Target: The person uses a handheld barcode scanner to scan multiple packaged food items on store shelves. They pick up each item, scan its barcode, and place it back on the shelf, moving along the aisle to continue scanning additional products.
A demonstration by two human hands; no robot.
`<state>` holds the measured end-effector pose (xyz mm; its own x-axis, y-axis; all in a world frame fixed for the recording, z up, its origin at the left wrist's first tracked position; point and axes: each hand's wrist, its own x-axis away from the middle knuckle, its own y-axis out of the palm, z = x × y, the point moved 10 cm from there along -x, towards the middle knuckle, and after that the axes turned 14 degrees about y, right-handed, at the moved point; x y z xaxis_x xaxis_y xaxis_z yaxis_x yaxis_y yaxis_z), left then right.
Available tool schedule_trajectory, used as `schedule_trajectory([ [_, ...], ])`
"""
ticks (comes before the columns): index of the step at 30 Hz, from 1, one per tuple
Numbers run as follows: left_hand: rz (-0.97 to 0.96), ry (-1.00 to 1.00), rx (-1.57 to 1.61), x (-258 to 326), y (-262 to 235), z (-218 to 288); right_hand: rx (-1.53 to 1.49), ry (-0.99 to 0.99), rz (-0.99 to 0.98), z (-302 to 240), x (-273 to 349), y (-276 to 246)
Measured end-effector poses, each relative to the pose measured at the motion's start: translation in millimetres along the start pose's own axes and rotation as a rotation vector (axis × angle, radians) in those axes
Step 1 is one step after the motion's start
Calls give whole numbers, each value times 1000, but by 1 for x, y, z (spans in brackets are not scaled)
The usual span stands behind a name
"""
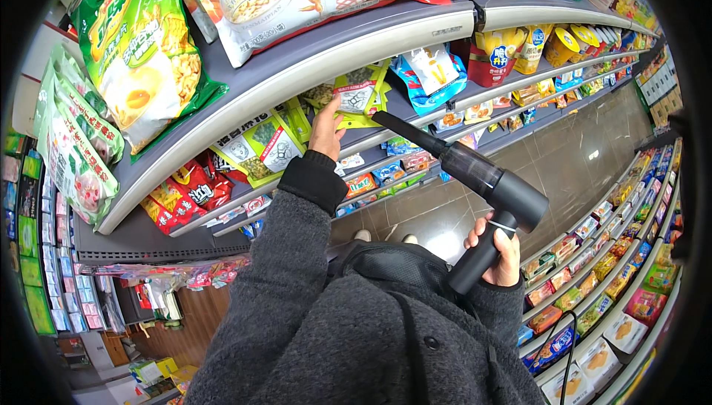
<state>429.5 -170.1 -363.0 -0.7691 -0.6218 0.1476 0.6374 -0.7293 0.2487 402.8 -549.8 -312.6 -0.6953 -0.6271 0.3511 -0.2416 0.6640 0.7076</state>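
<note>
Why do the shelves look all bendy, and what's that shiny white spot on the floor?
In the head view, the fisheye lens curves the straight grey shelves toward the dark round rim; the white spot is lamp glare on the glossy floor tiles; the handheld vacuum looks sharp.

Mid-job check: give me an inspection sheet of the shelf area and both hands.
Surface: grey shelves, curved by the lens, stocked.
Job's things: black handheld blower, nozzle aimed at the yellow-green packets.
Clutter: snack bags above, red packets lower left.
Grippers: left hand touches the yellow-green packets; right hand grips the blower's handle.
Cables: thin black cord by the coat, ends unseen.
Surroundings: tiled aisle floor, second shelf row at right.
</note>
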Motion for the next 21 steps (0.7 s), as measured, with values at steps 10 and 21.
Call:
schedule_trajectory([
  [10, -39, -10, 32, 22, -23, -9, 30, 69, -30, 8, -9, 8],
  [21, 132, 326, -458, 103, -93, 34, 76, 136, -70, 25, -44, 25],
])
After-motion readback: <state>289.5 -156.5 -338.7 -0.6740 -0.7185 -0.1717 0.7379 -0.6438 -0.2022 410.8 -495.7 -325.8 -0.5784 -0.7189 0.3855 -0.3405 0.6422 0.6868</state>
